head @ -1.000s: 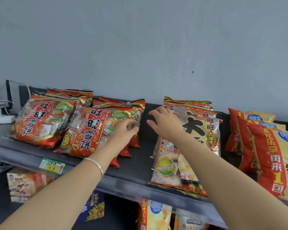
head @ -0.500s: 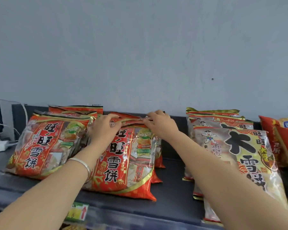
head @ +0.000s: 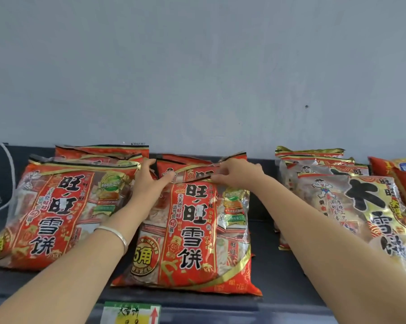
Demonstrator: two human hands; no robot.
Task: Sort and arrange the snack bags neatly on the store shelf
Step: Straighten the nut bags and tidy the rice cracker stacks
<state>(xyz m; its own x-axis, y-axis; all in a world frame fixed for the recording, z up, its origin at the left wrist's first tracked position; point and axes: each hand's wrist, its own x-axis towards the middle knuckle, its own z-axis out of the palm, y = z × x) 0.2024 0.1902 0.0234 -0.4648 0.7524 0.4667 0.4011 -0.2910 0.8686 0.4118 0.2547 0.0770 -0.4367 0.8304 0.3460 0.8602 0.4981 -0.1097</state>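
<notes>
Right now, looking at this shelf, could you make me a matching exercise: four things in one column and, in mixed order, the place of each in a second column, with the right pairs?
Things
1. middle red bag
2. silver bangle
3. price label
4. white cable

Places
a. front edge of the shelf
b. far left of the view
c. just behind the left hand
d. top edge gripped by left hand and right hand

Pairs: 1-d, 2-c, 3-a, 4-b
</notes>
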